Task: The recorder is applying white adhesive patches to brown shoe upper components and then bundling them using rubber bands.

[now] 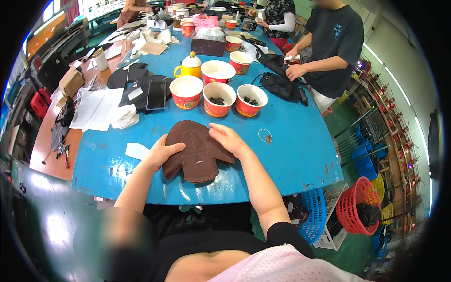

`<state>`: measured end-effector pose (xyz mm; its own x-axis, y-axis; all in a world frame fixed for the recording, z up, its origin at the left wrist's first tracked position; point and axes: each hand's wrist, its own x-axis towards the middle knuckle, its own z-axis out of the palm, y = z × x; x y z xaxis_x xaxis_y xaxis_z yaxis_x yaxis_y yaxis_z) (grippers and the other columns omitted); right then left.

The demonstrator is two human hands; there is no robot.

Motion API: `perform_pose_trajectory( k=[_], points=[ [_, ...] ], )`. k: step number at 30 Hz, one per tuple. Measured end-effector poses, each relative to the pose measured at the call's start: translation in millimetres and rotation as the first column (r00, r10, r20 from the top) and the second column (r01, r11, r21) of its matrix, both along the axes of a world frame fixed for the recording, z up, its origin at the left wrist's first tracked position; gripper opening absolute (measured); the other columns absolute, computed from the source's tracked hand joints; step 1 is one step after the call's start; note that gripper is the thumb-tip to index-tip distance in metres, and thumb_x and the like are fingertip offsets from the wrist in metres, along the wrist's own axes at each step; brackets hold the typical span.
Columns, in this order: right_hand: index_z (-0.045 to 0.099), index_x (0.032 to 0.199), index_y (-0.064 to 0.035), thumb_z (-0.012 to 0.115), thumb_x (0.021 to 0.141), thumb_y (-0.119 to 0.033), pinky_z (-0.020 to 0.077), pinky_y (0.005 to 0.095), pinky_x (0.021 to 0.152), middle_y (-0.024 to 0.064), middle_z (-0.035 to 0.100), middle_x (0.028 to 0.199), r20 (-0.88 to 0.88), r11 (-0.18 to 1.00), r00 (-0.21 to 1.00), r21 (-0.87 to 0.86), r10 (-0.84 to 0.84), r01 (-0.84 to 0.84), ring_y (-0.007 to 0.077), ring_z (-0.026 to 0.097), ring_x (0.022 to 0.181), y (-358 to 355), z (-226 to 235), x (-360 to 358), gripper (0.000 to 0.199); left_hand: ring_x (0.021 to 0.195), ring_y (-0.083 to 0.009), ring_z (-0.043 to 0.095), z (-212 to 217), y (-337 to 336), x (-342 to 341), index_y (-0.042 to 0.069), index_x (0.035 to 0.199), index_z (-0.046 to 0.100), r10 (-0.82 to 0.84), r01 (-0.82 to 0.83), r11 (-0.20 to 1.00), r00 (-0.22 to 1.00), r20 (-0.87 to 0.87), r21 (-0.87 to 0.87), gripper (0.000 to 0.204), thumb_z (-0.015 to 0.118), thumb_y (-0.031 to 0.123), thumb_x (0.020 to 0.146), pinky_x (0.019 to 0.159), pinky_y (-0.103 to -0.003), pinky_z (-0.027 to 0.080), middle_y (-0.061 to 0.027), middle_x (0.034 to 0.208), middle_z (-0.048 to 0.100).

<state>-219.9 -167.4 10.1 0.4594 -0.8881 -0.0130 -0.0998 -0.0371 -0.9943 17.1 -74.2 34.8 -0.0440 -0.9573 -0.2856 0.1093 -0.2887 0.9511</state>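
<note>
A brown leather-like shaped piece (195, 152) lies flat on the blue table (291, 155) in front of me. My left hand (162, 152) rests on its left edge, thumb over the material. My right hand (229, 139) presses flat on its upper right part, fingers spread toward the middle. Neither hand lifts the piece off the table.
Several red and white paper bowls (218, 99) stand beyond the piece, two holding small dark parts. A yellow jug (190, 66), a phone (156, 95), black cut pieces (131, 75) and papers (96, 108) lie to the left. A person in a dark shirt (331, 47) works at the right. Red and blue baskets (357, 204) stand below the table.
</note>
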Motion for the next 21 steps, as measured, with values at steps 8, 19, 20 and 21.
perform_pose_trajectory(
  k=[8,19,20,21],
  points=[
    [0.040,0.131,0.0064,0.066,0.083,-0.019,0.0436,0.0312,0.094,0.0232,0.047,0.128,0.241,0.977,0.971,0.207,-0.008,-0.043,0.0231,0.050,0.116,11.4,24.2,-6.2,0.060,0.101,-0.0222,0.058,-2.9,-1.9,-6.0,-0.008,0.126,0.042,-0.068,0.047,0.982,0.992,-0.110,-0.183,0.064,0.073,0.017,0.076,0.086,-0.032,0.048,-0.0184,0.116,0.055],
    [0.056,0.119,0.0019,0.053,0.091,-0.013,0.0448,0.0257,0.087,0.0077,0.063,0.110,0.091,0.998,0.994,-0.044,0.053,-0.050,0.0121,0.056,0.099,-11.6,-10.7,-0.8,0.031,0.095,-0.0212,0.060,8.8,-5.4,-12.1,-0.010,0.121,0.046,0.024,-0.031,0.999,0.979,0.204,0.030,0.065,0.073,0.026,0.076,0.080,-0.031,0.050,-0.0195,0.111,0.059],
    [0.056,0.119,0.0019,0.053,0.091,-0.013,0.0448,0.0257,0.087,0.0077,0.063,0.110,0.087,0.997,0.994,-0.043,0.061,-0.057,0.0121,0.056,0.099,-11.2,-12.5,0.2,0.031,0.095,-0.0210,0.060,10.5,-9.5,-10.6,-0.010,0.120,0.047,-0.021,0.003,0.998,0.967,0.254,0.070,0.064,0.073,0.028,0.076,0.080,-0.031,0.050,-0.0199,0.111,0.059],
    [0.057,0.117,0.0018,0.053,0.091,-0.012,0.0451,0.0260,0.087,0.0076,0.063,0.110,0.088,0.999,0.995,-0.035,0.040,-0.037,0.0123,0.057,0.098,-10.8,-15.8,1.1,0.030,0.096,-0.0207,0.060,9.8,-11.2,-7.7,-0.010,0.121,0.048,-0.059,0.034,0.995,0.953,0.297,0.089,0.065,0.071,0.033,0.078,0.081,-0.031,0.049,-0.0197,0.110,0.060]
  ],
)
